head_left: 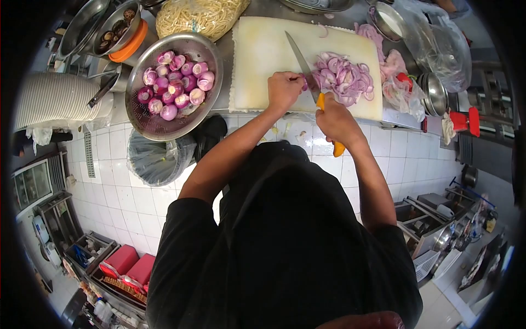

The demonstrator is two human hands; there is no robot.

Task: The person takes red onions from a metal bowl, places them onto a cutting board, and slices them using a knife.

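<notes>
On the white cutting board [255, 52], my left hand [285, 90] has its fingers closed on a small red onion piece [305, 82], mostly hidden by the fingertips. My right hand [335, 118] is wrapped round the yellow handle of a knife [298, 52]. The blade points away from me and lies just right of the onion piece. To the right of the blade is a pile of sliced red onion [345, 79]. A perforated metal colander [137, 112] with several peeled red onions [175, 86] stands left of the board.
Behind the colander lies a bag of noodles [197, 19]. Metal bowls [433, 93], clear plastic bags [438, 49] and a pink cloth [392, 63] are right of the board. Below the counter at left is a lined bin [159, 159]. Stacked pale containers [55, 101] stand far left.
</notes>
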